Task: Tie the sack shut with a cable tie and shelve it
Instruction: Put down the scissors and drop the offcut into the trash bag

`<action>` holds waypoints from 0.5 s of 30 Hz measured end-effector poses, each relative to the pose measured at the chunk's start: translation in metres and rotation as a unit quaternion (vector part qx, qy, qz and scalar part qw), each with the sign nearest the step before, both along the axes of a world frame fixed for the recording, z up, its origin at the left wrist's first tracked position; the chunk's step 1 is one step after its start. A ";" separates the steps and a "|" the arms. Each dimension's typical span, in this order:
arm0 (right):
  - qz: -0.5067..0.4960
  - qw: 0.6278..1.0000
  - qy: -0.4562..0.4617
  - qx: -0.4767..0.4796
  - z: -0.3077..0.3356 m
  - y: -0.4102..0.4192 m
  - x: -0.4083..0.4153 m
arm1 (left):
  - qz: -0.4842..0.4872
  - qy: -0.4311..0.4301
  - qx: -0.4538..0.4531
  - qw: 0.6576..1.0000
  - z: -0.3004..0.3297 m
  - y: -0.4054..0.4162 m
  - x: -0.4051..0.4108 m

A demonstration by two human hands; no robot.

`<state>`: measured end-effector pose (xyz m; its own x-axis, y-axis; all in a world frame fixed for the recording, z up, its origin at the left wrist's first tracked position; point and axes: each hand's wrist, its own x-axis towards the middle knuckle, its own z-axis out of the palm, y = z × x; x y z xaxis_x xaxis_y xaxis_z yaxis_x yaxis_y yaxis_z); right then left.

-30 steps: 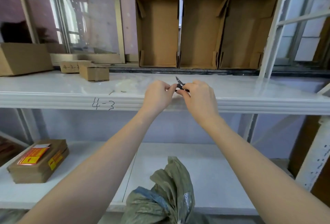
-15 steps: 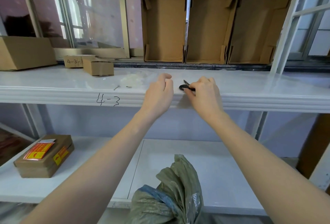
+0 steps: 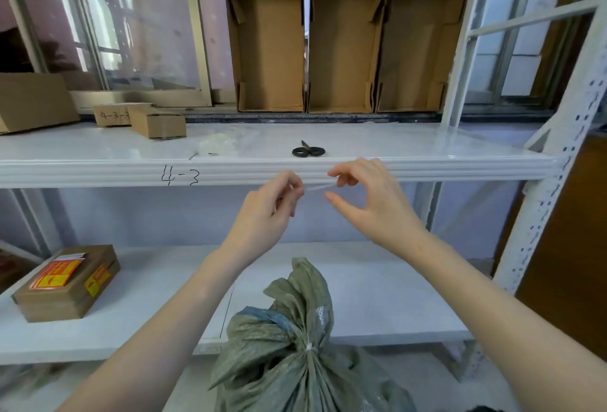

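Both hands pinch a thin clear strip [image 3: 317, 187], left hand [image 3: 269, 214] and right hand [image 3: 368, 201] at its ends, likely the trimmed-off tie tail; sack [image 3: 295, 356] below already cinched.

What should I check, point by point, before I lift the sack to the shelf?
1. Sack neck closed: ok. A white cable tie cinches the neck of the sack.
2. Hands free: not ok. The left hand and right hand pinch a thin pale strip between them.
3. Scissors put away: ok. The scissors lie on the upper shelf, in neither hand.
4. Room on the lower shelf: ok. The part behind the sack is bare; a taped box sits far to the left.
5. Tie tight enough: cannot tell.
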<state>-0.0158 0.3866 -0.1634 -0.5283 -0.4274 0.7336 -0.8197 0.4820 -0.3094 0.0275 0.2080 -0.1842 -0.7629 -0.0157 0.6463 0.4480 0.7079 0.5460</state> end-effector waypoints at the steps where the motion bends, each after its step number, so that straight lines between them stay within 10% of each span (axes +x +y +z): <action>1: -0.002 1.000 0.012 0.007 -0.003 0.007 0.005 | -0.005 -0.005 -0.003 1.000 -0.004 0.005 0.005; 15: -0.120 0.988 -0.011 0.099 -0.077 0.114 0.050 | -0.074 -0.042 -0.084 0.993 -0.075 0.108 0.011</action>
<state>0.0346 0.5009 -0.2400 -0.6460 -0.4232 0.6353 -0.6693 0.7141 -0.2050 0.0387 0.3155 -0.2589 -0.8007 0.2027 0.5637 0.5112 0.7218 0.4666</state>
